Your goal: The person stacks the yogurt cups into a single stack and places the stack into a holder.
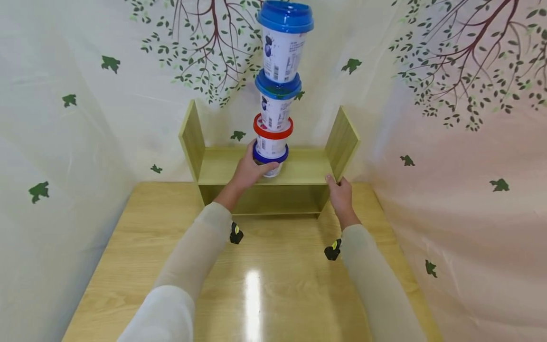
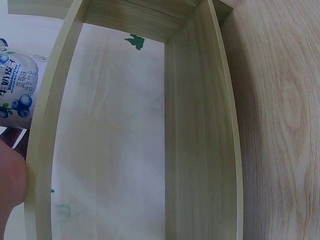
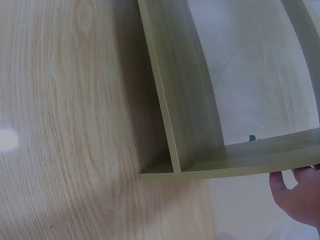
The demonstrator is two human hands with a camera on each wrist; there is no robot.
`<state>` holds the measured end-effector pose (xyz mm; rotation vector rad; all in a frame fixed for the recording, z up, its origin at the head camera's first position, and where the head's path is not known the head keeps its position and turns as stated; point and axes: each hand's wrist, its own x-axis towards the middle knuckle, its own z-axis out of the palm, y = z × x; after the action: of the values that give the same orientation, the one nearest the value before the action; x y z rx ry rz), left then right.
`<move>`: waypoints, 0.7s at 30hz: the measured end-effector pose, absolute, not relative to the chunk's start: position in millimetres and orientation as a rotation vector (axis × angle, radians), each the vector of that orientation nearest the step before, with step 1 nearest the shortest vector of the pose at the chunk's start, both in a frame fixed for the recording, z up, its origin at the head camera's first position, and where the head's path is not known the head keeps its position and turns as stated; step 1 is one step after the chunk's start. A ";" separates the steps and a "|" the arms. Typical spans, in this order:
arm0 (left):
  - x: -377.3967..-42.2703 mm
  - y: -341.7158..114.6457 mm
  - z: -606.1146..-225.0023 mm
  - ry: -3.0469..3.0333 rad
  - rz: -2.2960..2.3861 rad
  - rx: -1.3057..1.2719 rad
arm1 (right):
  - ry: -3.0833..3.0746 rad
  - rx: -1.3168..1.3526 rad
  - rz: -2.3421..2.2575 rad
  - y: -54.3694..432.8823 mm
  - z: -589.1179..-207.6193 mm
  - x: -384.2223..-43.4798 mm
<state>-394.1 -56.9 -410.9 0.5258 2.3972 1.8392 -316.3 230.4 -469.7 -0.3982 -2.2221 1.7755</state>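
Observation:
A tall stack of several white tubs point(image 1: 282, 57) with blue and red lids rises from the upper board of a small wooden shelf point(image 1: 307, 166). My left hand point(image 1: 248, 172) grips the bottom tub point(image 1: 272, 171), just under its dark blue rim. Blueberry pictures show on this tub point(image 2: 20, 90) in the left wrist view, where only part of the hand appears at the left edge. At the shelf's right end, my right hand point(image 1: 342, 194) holds the side panel near its front edge. Its fingertips meet the panel's outer face in the right wrist view.
The shelf stands on a wooden table point(image 1: 273, 266), close to a backdrop point(image 1: 145, 118) printed with trees and green leaves. Upright end panels point(image 1: 343, 140) flank the stack. Beneath the upper board is an open compartment point(image 1: 273, 199). Small black devices point(image 1: 236, 233) sit at the wrists.

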 end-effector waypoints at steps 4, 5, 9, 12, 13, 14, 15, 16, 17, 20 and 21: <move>-394.5 -61.0 -408.4 2.390 1.851 0.522 | -2.263 -0.385 1.721 225.5 -465.9 -318.9; -395.5 -62.1 -407.7 2.384 1.855 0.518 | -2.268 -0.378 1.714 224.6 -464.2 -320.3; -400.2 -64.5 -402.7 2.378 1.864 0.508 | -2.211 -0.375 1.761 224.3 -451.8 -324.8; -402.1 -66.1 -399.2 2.407 1.852 0.482 | -2.097 -0.375 1.722 225.2 -440.2 -324.4; -401.8 -66.7 -398.7 2.423 1.850 0.480 | -2.046 -0.365 1.670 225.2 -436.1 -323.6; -400.7 -67.6 -398.6 2.451 1.843 0.485 | -2.007 -0.355 1.593 224.7 -431.8 -322.1; -398.6 -68.8 -398.5 2.485 1.830 0.497 | -1.967 -0.329 1.497 224.1 -428.5 -320.6; -395.5 -70.5 -398.5 2.525 1.809 0.519 | -1.937 -0.299 1.398 223.0 -425.2 -318.5; -391.4 -72.8 -399.2 2.586 1.759 0.560 | -1.903 -0.253 1.316 221.5 -421.6 -315.7; -372.6 -81.3 -400.6 2.833 1.448 0.753 | -1.920 -0.016 1.060 218.6 -415.1 -303.4; -364.8 -84.4 -400.7 2.914 1.305 0.829 | -1.964 0.080 0.982 217.9 -414.7 -298.4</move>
<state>-364.8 -84.4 -400.7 0.8285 2.9135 1.3048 -298.4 217.9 -414.7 0.0803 -1.9641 0.9822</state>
